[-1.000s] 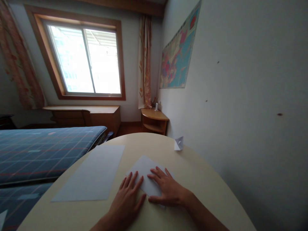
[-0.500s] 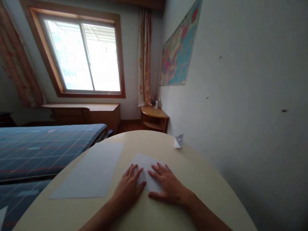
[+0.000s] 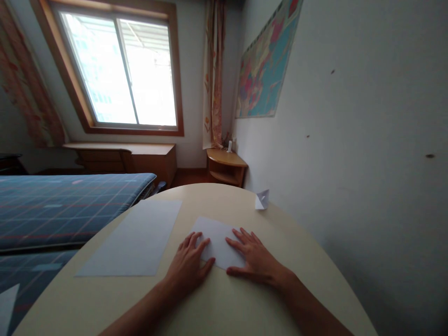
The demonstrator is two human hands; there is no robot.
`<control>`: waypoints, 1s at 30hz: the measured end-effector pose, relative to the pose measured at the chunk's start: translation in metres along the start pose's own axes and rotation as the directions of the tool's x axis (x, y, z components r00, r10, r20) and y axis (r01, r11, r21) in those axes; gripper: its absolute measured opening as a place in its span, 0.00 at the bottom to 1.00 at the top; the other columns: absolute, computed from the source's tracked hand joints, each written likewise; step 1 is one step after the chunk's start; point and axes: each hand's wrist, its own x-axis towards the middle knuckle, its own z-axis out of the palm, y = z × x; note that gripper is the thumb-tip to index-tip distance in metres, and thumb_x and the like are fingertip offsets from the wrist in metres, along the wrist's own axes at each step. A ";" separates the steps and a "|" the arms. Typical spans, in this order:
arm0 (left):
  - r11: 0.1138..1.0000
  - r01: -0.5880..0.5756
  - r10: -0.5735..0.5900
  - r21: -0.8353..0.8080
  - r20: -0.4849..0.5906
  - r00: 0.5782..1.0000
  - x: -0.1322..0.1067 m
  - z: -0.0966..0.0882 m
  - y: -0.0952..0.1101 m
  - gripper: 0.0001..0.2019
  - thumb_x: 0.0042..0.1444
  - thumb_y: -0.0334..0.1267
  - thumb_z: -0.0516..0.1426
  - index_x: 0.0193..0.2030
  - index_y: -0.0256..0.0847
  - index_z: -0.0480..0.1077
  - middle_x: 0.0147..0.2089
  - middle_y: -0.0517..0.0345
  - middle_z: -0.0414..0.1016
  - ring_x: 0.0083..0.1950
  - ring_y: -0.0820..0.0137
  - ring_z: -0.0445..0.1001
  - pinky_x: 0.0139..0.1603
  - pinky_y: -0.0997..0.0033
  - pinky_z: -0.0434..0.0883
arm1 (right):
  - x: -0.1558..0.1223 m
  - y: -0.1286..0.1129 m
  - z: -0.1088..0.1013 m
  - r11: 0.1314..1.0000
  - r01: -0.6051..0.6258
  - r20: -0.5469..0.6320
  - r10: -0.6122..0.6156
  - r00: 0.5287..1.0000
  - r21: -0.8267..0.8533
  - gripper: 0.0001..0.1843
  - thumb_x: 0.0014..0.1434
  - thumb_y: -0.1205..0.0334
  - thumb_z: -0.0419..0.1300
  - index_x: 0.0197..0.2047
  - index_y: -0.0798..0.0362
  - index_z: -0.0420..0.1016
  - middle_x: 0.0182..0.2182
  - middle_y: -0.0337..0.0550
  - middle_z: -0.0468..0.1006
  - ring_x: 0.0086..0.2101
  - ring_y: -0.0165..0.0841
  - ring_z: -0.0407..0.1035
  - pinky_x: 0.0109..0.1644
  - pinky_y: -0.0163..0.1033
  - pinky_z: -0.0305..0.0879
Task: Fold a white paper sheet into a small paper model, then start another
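A small piece of white paper (image 3: 217,235) lies flat on the round cream table (image 3: 210,298) in front of me. My left hand (image 3: 191,257) rests on its left edge, fingers stretched out and thumb pointing inward. On the right edge of the same paper lies my right hand (image 3: 254,254), its fingers spread flat. Neither hand grips anything. Both palms hide the paper's side edges, so I cannot tell how it is folded.
A larger white sheet (image 3: 135,240) lies flat on the table's left. Near the far right edge stands a small folded paper shape (image 3: 262,199). A plaid mattress (image 3: 70,210) is beyond the left rim, and the wall (image 3: 367,200) runs along the right.
My hands have moved a little apart, the right one sliding to the right, and more of the small paper shows between them. The whole view has shifted slightly.
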 end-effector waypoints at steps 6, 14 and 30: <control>1.000 -0.005 0.005 -0.003 0.003 1.000 -0.001 0.002 -0.001 0.25 0.61 0.50 0.54 0.61 0.41 0.66 0.68 0.44 0.58 0.70 0.52 0.53 0.69 0.51 0.54 | 0.000 0.014 0.002 0.997 -0.082 -0.013 0.082 0.997 -0.016 0.62 0.45 0.22 0.56 0.72 0.50 0.45 0.71 0.53 0.40 0.69 0.48 0.31 0.70 0.54 0.30; 1.000 0.030 -0.030 0.005 0.012 0.999 0.000 -0.008 0.006 0.23 0.60 0.49 0.54 0.60 0.42 0.67 0.65 0.45 0.64 0.67 0.53 0.60 0.67 0.51 0.57 | 0.000 0.023 0.000 0.989 -0.143 0.015 0.143 0.990 -0.033 0.64 0.41 0.21 0.57 0.72 0.47 0.44 0.71 0.51 0.37 0.69 0.50 0.28 0.70 0.57 0.28; 0.990 0.136 -0.134 0.045 -0.043 0.990 0.001 0.002 -0.019 0.25 0.56 0.22 0.48 0.60 0.36 0.66 0.66 0.46 0.64 0.68 0.56 0.60 0.67 0.51 0.60 | -0.002 0.035 0.000 0.985 -0.173 -0.021 0.172 0.985 -0.025 0.62 0.42 0.21 0.57 0.72 0.45 0.45 0.71 0.48 0.37 0.69 0.50 0.29 0.70 0.58 0.28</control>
